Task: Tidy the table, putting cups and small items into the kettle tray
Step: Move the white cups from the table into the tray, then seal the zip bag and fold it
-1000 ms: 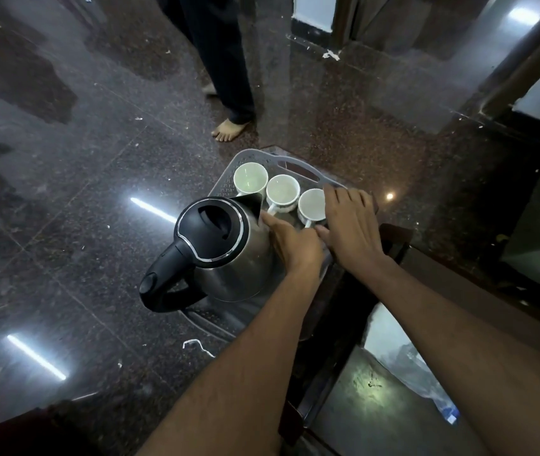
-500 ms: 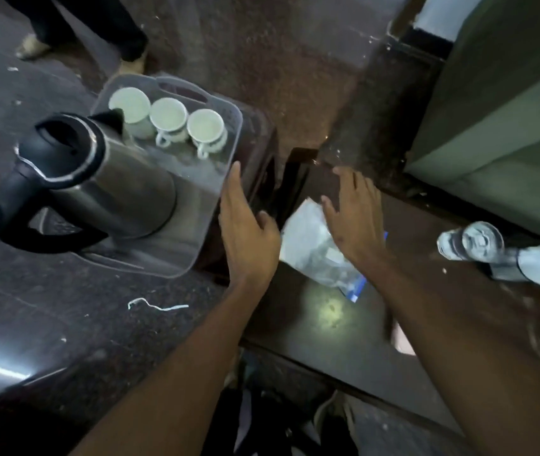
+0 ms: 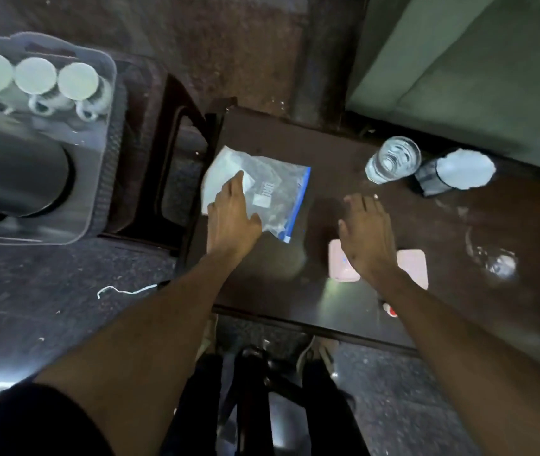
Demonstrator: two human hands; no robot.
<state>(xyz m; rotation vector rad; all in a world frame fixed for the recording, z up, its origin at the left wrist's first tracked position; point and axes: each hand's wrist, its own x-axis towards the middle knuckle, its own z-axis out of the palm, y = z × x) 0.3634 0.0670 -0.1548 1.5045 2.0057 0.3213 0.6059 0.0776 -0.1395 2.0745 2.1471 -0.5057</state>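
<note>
Clear plastic made up the kettle tray (image 3: 97, 179) at the upper left of the frame, and three white cups (image 3: 35, 75) stood in a row at its far end beside the dark kettle (image 3: 8, 169). On the dark table (image 3: 344, 153) in the middle, the left hand (image 3: 232, 218) lay flat with fingers spread on a plastic bag (image 3: 281, 185). The right hand (image 3: 367, 235) hung open and holding nothing over a pink pad (image 3: 413, 264), with a glass (image 3: 393, 159) further up.

The scene is dim. A glare patch reflects off the worktop (image 3: 337, 291) just below my right hand (image 3: 365, 236). Motion blur smears the cups (image 3: 35, 75) and kettle (image 3: 15, 172) at left. Wide-angle distortion bends the frame edges; my forearms appear stretched.
</note>
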